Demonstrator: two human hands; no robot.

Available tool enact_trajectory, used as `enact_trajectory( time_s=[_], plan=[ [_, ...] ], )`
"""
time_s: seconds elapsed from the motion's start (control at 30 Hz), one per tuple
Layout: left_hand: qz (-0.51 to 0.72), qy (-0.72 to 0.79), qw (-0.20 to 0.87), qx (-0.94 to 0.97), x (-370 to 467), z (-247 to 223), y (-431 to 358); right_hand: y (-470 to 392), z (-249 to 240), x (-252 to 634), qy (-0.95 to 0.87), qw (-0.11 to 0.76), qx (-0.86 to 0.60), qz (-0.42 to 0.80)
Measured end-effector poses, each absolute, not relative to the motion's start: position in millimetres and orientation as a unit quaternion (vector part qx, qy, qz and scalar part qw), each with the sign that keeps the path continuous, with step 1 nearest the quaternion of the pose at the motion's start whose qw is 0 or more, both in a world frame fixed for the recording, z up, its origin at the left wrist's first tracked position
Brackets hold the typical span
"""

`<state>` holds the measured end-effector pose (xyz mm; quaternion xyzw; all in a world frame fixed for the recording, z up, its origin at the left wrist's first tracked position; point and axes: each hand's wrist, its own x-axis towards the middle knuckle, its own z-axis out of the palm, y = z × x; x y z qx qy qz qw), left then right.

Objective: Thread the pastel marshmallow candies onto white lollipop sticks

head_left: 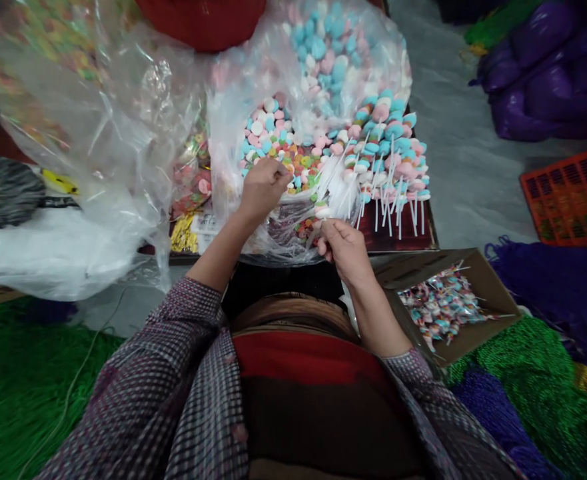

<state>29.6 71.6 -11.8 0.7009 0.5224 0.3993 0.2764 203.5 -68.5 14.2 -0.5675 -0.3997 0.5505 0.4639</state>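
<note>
My left hand (267, 185) hovers over loose gummy rings (300, 162), its fingertips pinched together; what they hold, if anything, is too small to make out. Lower and to the right, my right hand (342, 241) is closed on a candy skewer (322, 211), with a white and pink marshmallow and a green piece showing above the fingers. Most of its stick is hidden by the hand. Pink, white and blue marshmallows (268, 123) lie behind the rings on clear plastic. White sticks (334, 181) lie bunched just beyond my right hand.
Finished-looking candy skewers (390, 150) are piled at the table's right edge. A cardboard box (466, 343) of wrapped candies stands below it. Large clear bags (123, 113) cover the left side. A red basin (203, 20) sits at the back, and an orange crate (570, 193) is on the floor.
</note>
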Motion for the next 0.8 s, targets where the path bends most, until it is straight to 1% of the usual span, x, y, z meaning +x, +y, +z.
enact_trajectory(
  time_s=[0.07, 0.13, 0.23, 0.33, 0.47, 0.53, 0.67, 0.73, 0.8],
  plan=[
    [0.437, 0.489, 0.398, 0.642, 29, -1, 56, -69, 16, 201, -0.421, 0.452, -0.562, 0.550],
    [0.461, 0.453, 0.497, 0.579, 32, 5, 41, -70, 18, 198, -0.448, 0.444, -0.557, 0.540],
    [0.478, 0.423, 0.563, 0.525, 38, 3, 27, -70, 18, 195, -0.482, 0.437, -0.554, 0.520],
    [0.483, 0.431, 0.562, 0.516, 41, -3, 21, -71, 15, 194, -0.502, 0.430, -0.558, 0.502],
    [0.487, 0.444, 0.527, 0.536, 40, -8, 18, -71, 14, 194, -0.523, 0.424, -0.569, 0.471],
    [0.496, 0.449, 0.486, 0.562, 38, -8, 16, -72, 15, 194, -0.530, 0.419, -0.574, 0.462],
    [0.484, 0.467, 0.371, 0.640, 34, -5, 9, -73, 16, 196, -0.526, 0.406, -0.573, 0.480],
    [0.479, 0.459, 0.371, 0.650, 35, -3, 4, -74, 17, 198, -0.523, 0.407, -0.570, 0.486],
    [0.488, 0.442, 0.427, 0.619, 38, -2, -1, -75, 18, 199, -0.530, 0.410, -0.568, 0.477]
  ],
)
